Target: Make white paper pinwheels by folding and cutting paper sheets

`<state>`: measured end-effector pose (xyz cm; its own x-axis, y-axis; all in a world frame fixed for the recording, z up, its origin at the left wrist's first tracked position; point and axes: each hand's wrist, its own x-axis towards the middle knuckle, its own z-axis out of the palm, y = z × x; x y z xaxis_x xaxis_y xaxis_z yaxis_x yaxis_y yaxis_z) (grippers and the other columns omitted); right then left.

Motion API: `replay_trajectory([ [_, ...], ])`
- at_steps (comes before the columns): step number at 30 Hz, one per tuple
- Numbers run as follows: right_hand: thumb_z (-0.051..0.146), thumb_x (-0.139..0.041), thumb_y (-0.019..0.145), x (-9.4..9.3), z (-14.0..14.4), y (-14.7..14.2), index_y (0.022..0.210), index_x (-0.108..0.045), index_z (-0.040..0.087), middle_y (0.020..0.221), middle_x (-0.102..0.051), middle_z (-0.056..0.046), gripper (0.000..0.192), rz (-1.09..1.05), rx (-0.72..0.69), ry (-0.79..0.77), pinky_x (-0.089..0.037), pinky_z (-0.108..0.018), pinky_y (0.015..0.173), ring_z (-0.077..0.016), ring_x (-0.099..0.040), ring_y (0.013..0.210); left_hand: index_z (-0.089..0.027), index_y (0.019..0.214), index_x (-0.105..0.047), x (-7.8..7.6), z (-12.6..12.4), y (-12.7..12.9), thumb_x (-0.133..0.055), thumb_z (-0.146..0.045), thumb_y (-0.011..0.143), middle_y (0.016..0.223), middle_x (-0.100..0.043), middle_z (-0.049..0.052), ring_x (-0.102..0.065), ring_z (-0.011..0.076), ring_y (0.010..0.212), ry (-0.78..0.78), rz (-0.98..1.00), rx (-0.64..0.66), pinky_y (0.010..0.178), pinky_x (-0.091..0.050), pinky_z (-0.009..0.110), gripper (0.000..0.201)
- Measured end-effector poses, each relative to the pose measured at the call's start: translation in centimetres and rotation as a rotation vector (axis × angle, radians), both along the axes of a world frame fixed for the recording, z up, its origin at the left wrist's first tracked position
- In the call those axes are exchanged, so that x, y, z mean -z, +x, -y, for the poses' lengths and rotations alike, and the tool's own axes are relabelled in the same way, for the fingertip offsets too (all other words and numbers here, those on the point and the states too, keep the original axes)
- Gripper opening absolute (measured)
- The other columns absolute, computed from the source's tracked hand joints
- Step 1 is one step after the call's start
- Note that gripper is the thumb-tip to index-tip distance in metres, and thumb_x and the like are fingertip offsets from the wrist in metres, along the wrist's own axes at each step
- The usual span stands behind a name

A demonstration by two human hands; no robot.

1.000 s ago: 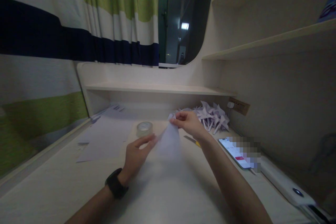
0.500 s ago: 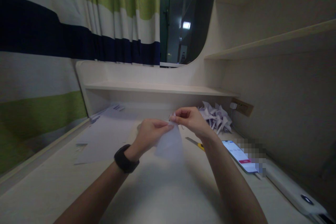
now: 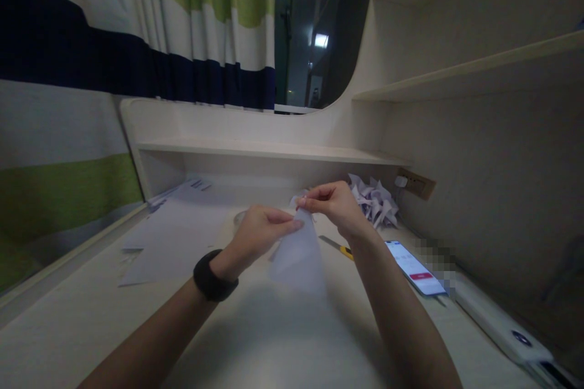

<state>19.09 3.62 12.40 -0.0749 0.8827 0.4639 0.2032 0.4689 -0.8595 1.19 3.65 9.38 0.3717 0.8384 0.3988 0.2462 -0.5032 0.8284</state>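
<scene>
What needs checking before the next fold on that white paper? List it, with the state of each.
1. Both hands on the white paper sheet: ok; left hand and right hand pinch its top corner together.
2. Paper's lower part resting on the pale desk top: cannot tell.
3. Desk in front of the paper free: ok.
4. Yellow-handled cutter away from the hands: ok; it lies just beyond the right wrist.
5. Lit smartphone out of the way: ok; it lies off to the right.
6. Clear tape roll reachable: cannot tell; the left hand mostly hides it.

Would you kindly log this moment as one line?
left hand: pinching paper | right hand: pinching its top | phone: right on desk
</scene>
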Motion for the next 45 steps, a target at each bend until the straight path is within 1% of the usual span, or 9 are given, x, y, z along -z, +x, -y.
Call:
replay_trajectory([
  [6, 0.034, -0.082, 0.058, -0.1, 0.2, -0.3, 0.06, -0.074, 0.016, 0.055, -0.067, -0.004, 0.019, -0.014, 0.049, 0.014, -0.038, -0.026, 0.048, -0.0135, -0.054, 0.049, -0.021, 0.069, -0.077, 0.3, -0.2, 0.0, -0.069, -0.041, 0.072, 0.059, -0.068, -0.001, -0.058, 0.0141, 0.055, -0.039, 0.032, 0.016, 0.052, -0.04, 0.022, 0.022],
  [11, 0.031, -0.083, 0.051, 0.1, -0.1, -0.9, 0.053, -0.073, 0.016, 0.051, -0.066, -0.005, 0.019, -0.146, 0.089, -0.035, -0.041, -0.026, 0.048, -0.0126, -0.053, 0.047, -0.019, 0.066, -0.076, 0.2, -0.3, 0.0, -0.07, -0.043, 0.069, 0.057, -0.067, 0.0, -0.057, 0.0137, 0.054, -0.082, 0.048, 0.03, 0.051, -0.04, 0.023, 0.024],
  [17, 0.038, -0.085, 0.048, 0.7, -1.0, -1.3, 0.055, -0.072, 0.014, 0.057, -0.068, -0.007, 0.028, -0.174, 0.039, -0.142, -0.048, -0.028, 0.055, -0.0144, -0.058, 0.052, -0.015, 0.067, -0.075, -0.1, 0.0, -0.1, -0.073, -0.041, 0.068, 0.066, -0.071, 0.004, -0.059, 0.0153, 0.06, -0.185, 0.109, 0.083, 0.057, -0.043, 0.025, 0.025],
  [22, 0.042, -0.084, 0.05, 1.3, -1.6, -1.4, 0.06, -0.073, 0.013, 0.062, -0.069, -0.007, 0.033, -0.198, 0.052, -0.14, -0.05, -0.03, 0.059, -0.0158, -0.06, 0.056, -0.014, 0.067, -0.075, -0.1, -0.3, -0.2, -0.075, -0.037, 0.067, 0.064, -0.069, 0.004, -0.057, 0.0138, 0.058, -0.254, 0.166, 0.081, 0.056, -0.042, 0.024, 0.023],
  [26, 0.046, -0.084, 0.051, 1.8, -2.3, -1.1, 0.06, -0.072, 0.012, 0.054, -0.064, -0.004, 0.038, -0.09, 0.007, -0.225, -0.048, -0.029, 0.055, -0.0136, -0.056, 0.051, -0.014, 0.065, -0.073, 0.7, -1.1, -0.2, -0.076, -0.037, 0.065, 0.061, -0.066, 0.003, -0.054, 0.0124, 0.055, -0.295, 0.22, 0.064, 0.053, -0.039, 0.023, 0.023],
  [30, 0.046, -0.084, 0.05, 2.3, -2.7, -1.1, 0.054, -0.068, 0.012, 0.047, -0.058, -0.001, 0.038, -0.07, 0.044, -0.207, -0.045, -0.025, 0.05, -0.011, -0.052, 0.046, -0.012, 0.068, -0.073, 1.6, -2.0, -0.4, -0.078, -0.038, 0.064, 0.063, -0.066, 0.003, -0.054, 0.0121, 0.056, -0.325, 0.256, 0.075, 0.055, -0.039, 0.024, 0.026],
  [35, 0.047, -0.085, 0.05, 3.0, -3.2, -1.2, 0.058, -0.069, 0.011, 0.055, -0.063, -0.004, 0.04, -0.05, -0.078, -0.321, -0.048, -0.027, 0.054, -0.0132, -0.057, 0.051, -0.012, 0.067, -0.071, 2.1, -2.1, -0.4, -0.079, -0.039, 0.063, 0.066, -0.066, 0.004, -0.056, 0.0125, 0.059, -0.361, 0.301, 0.118, 0.06, -0.043, 0.025, 0.028],
  [39, 0.043, -0.086, 0.049, 4.3, -3.5, -1.2, 0.056, -0.068, 0.011, 0.055, -0.065, -0.005, 0.037, -0.085, -0.021, -0.349, -0.05, -0.027, 0.054, -0.0136, -0.059, 0.051, -0.012, 0.061, -0.068, 2.7, -2.0, -0.2, -0.08, -0.036, 0.062, 0.056, -0.059, 0.0, -0.049, 0.0098, 0.051, -0.376, 0.329, 0.111, 0.054, -0.04, 0.024, 0.026],
  [45, 0.046, -0.083, 0.057, 7.0, -2.4, -0.6, 0.062, -0.071, 0.011, 0.06, -0.068, -0.007, 0.037, -0.034, -0.074, -0.483, -0.051, -0.027, 0.056, -0.0146, -0.062, 0.055, -0.012, 0.065, -0.07, 5.3, -2.5, -0.7, -0.081, -0.036, 0.061, 0.06, -0.064, 0.003, -0.054, 0.0113, 0.054, -0.479, 0.368, 0.073, 0.055, -0.041, 0.024, 0.027],
])
